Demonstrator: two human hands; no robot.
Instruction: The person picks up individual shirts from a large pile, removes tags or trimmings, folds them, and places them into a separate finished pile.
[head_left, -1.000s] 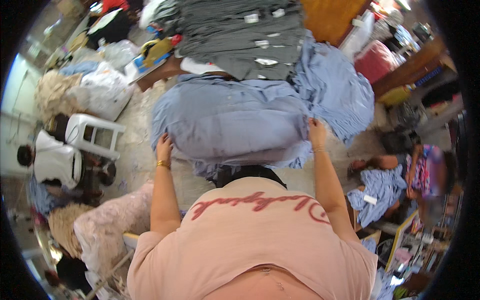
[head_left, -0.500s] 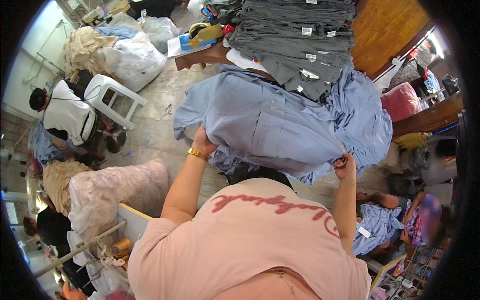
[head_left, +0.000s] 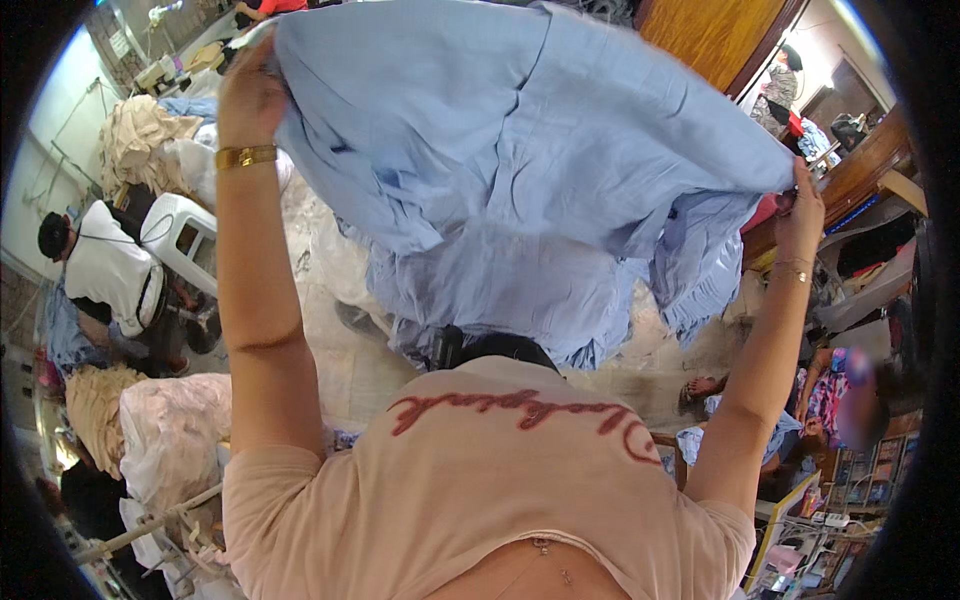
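The left hand (head_left: 250,95) and right hand (head_left: 803,205) are each gripping an edge of the large light-blue cloth garment (head_left: 520,170), holding it raised and spread wide — opened out, not yet folded or laid down.

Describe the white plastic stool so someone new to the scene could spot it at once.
Start from the big light blue garment that both raised hands spread across the top of the view. Go down past the left hand and its gold bangle to the floor at the left. The white plastic stool stands there beside a seated person in a white shirt; it is hard-edged with slotted openings, unlike the soft fabric heaps around it.
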